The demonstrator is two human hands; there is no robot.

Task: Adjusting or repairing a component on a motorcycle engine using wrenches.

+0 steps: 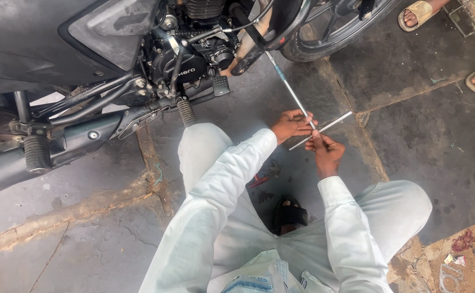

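I squat on a stone floor beside a black motorcycle (85,59). A long silver T-handle wrench (291,92) runs from my hands up toward the motorcycle's engine (194,54), where its far end sits low at the front of the engine. My left hand (290,125) grips the wrench where the shaft meets the crossbar. My right hand (327,152) holds the crossbar (335,123) just below that junction. Both arms wear pale long sleeves.
The exhaust pipe (47,146) and footpeg (186,111) jut out at left. The front wheel (335,27) stands at top right. Another person's sandalled feet (419,13) stand at the top right. My own sandalled foot (289,214) is below my hands.
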